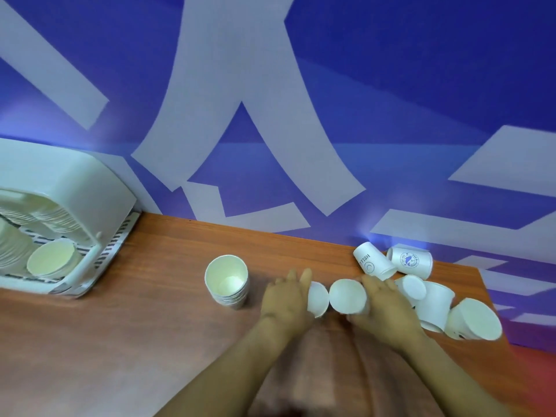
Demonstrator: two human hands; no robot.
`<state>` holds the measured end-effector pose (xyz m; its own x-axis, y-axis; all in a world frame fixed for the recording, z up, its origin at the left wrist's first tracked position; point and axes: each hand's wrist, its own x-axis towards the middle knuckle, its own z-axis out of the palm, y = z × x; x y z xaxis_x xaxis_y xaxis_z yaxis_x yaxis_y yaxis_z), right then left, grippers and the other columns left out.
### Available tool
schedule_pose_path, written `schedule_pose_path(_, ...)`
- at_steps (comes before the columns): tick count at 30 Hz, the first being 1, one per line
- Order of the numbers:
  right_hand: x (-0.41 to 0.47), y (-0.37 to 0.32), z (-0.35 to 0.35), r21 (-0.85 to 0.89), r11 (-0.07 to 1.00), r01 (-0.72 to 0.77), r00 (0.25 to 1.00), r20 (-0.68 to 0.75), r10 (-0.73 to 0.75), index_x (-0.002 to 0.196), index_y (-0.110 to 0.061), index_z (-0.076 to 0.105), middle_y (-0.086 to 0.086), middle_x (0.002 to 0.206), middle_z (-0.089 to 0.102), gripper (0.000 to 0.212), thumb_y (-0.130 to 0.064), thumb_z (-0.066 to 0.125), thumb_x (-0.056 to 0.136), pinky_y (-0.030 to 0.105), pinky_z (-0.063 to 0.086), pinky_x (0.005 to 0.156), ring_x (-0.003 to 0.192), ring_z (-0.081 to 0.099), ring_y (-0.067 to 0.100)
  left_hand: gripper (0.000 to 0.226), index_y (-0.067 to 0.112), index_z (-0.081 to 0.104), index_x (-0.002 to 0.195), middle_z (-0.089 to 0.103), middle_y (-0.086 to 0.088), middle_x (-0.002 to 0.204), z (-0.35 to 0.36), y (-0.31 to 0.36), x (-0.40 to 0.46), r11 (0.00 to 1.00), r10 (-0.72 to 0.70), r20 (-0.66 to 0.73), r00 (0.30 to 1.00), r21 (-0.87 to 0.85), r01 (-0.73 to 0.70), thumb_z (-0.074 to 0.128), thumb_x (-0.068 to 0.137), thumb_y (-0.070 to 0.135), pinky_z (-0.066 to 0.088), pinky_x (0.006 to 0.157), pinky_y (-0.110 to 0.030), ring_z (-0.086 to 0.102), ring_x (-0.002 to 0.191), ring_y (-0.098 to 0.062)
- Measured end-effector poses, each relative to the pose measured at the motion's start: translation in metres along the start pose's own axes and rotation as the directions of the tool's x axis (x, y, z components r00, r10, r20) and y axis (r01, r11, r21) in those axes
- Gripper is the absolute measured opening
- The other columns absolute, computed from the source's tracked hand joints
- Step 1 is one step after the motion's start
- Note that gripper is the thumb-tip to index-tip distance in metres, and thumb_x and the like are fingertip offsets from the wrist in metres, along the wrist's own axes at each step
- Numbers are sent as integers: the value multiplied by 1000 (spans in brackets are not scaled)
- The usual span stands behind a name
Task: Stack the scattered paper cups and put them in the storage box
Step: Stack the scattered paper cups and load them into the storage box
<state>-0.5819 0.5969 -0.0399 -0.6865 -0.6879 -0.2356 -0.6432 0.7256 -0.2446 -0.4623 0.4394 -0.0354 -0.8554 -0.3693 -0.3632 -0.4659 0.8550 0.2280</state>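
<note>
Wooden table [150, 326]: left hand [285, 299], right hand [382, 305] each grip cup (mid-table).

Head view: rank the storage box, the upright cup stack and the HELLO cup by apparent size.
1. storage box, largest though cropped by the frame.
2. upright cup stack.
3. HELLO cup, only slightly smaller, and it lies farther away, so this ranking is unsure.

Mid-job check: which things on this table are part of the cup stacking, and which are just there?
Job:
left hand and right hand, each holding a cup
upright cup stack
loose cups at right
storage box, stacks inside

Just there:
wooden table
blue-and-white wall
</note>
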Motion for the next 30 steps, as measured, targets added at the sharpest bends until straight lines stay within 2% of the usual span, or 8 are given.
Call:
schedule_pose_path(3, -23, -10, -16, 154, 987, -53, 997, -46, 61, 123, -30, 46, -8, 119, 57, 64, -48, 73, 68, 33, 45, 84, 110, 50, 19, 64, 17, 28, 131, 47, -7, 128, -9, -9, -30, 989, -12, -57, 998, -148, 3, 62, 82, 39, 43, 88, -38, 54, 112, -32)
schedule_pose_path(6, -47, -26, -27, 297, 955, -19, 993, -107, 53, 136, -34, 37, -12, 127, 54, 74, -45, 71, 71, 33, 46, 92, 115, 52, 14, 70, 17, 28, 131, 47, -2, 128, -16, -15, -63, 960, -18, -116, 993, -278, -15, 64, 78, 45, 46, 83, -36, 56, 111, -28)
schedule_pose_path(9, -73, -43, -36, 398, 917, 36, 987, -159, 31, 135, -36, 37, -16, 125, 53, 71, -35, 70, 72, 33, 45, 95, 114, 52, 11, 76, 26, 30, 139, 45, 6, 129, -22, -24, -95, 939, -16, -143, 990, -341, -34, 63, 76, 52, 42, 86, -32, 51, 117, -20)
schedule_pose_path(13, -100, -67, -42, 398, 913, 88, 983, -183, -15, 125, -40, 42, -21, 118, 53, 62, -35, 71, 70, 34, 48, 90, 108, 53, 6, 68, 34, 50, 125, 54, 10, 119, -25, -46, -131, 941, -48, -229, 972, -337, -32, 49, 65, 65, 46, 90, -34, 52, 110, -19)
schedule_pose_path(17, -106, -91, -43, 386, 913, 134, 978, -199, -60, 124, -43, 42, -20, 122, 51, 64, -47, 66, 64, 34, 49, 88, 109, 52, 4, 62, 36, 54, 119, 59, 12, 113, -26, -66, -160, 910, -129, -284, 950, -416, 0, 52, 65, 64, 47, 84, -33, 56, 101, -17)
schedule_pose_path(22, -112, -117, -40, 372, 914, 162, 973, -214, -85, 124, -44, 40, -20, 124, 50, 63, -43, 71, 69, 35, 49, 89, 112, 50, 5, 47, 37, 38, 108, 59, 14, 97, -38, -91, -185, 849, -180, -268, 946, -529, 12, 66, 72, 50, 39, 64, -30, 57, 85, -16)
schedule_pose_path(26, -117, -135, -38, 366, 919, 142, 978, -193, -75, 124, -42, 41, -21, 124, 50, 67, -51, 66, 62, 36, 50, 88, 114, 51, 5, 78, 45, 23, 129, 54, 13, 114, -49, -113, -187, 807, -144, -280, 949, -588, -51, 68, 65, 42, 44, 72, -31, 59, 96, -19)
schedule_pose_path(30, -119, -170, -34, 367, 927, 83, 974, -225, 2, 136, -38, 36, -17, 134, 47, 80, -42, 72, 66, 35, 47, 95, 120, 49, 7, 65, 46, 33, 110, 55, 16, 107, -56, -152, -191, 788, -91, -279, 956, -607, -102, 66, 55, 40, 51, 75, -38, 58, 94, -17)
